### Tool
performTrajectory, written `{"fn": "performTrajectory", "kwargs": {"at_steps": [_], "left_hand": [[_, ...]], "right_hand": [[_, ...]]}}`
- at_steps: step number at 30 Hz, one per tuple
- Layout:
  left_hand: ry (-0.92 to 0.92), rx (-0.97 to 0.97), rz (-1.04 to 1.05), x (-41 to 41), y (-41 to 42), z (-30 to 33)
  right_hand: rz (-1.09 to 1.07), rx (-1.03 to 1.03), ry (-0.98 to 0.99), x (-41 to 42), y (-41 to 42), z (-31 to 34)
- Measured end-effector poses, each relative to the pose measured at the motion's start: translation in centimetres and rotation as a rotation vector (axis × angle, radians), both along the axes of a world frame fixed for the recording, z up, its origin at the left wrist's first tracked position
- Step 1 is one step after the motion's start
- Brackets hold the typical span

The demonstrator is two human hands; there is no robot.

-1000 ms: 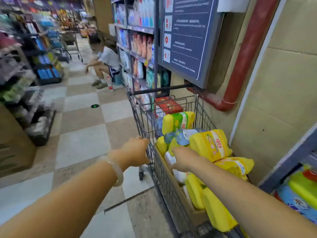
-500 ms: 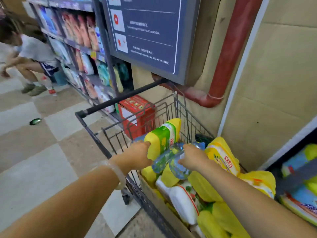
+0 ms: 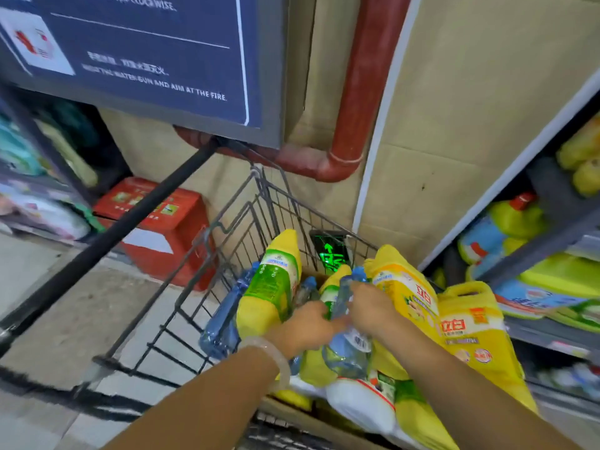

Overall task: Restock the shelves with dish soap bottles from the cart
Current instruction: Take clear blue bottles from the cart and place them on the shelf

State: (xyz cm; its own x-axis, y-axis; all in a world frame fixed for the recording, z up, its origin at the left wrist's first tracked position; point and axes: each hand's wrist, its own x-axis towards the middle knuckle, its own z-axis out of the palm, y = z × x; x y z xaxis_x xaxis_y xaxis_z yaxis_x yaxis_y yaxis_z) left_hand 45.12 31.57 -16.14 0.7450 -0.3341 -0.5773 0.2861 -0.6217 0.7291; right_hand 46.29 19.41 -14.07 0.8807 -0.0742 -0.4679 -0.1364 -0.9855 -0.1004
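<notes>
Both hands in the cart mid-pile: right hand grips a clear blue bottle, neck pointing to the far end, left hand touching it, grip unclear; shelves to the right.

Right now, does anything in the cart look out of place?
Yes. Clear blue water bottles lie among the yellow dish soap bottles in the wire cart; both hands, left hand and right hand, are on one.
</notes>
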Motion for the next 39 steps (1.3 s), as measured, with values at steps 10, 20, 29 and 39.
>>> {"fn": "performTrajectory", "kwargs": {"at_steps": [10,20,29,39], "left_hand": [[0.404,-0.185,0.082,3.0,-2.6,-1.9],[0.149,-0.356,0.223,7.9,5.3,7.4],[0.174,-0.43,0.336,5.7,11.4,6.2],[0.184,-0.456,0.332,4.9,13.5,3.6]], "right_hand": [[-0.269,0.31,-0.169,-1.0,-1.6,1.2],[-0.332,0.396,-0.126,-2.0,1.9,0.6],[-0.091,-0.029,0.324,-2.9,12.2,-5.2],[-0.358,0.036,0.063,-3.7,13.3,-7.5]]}}
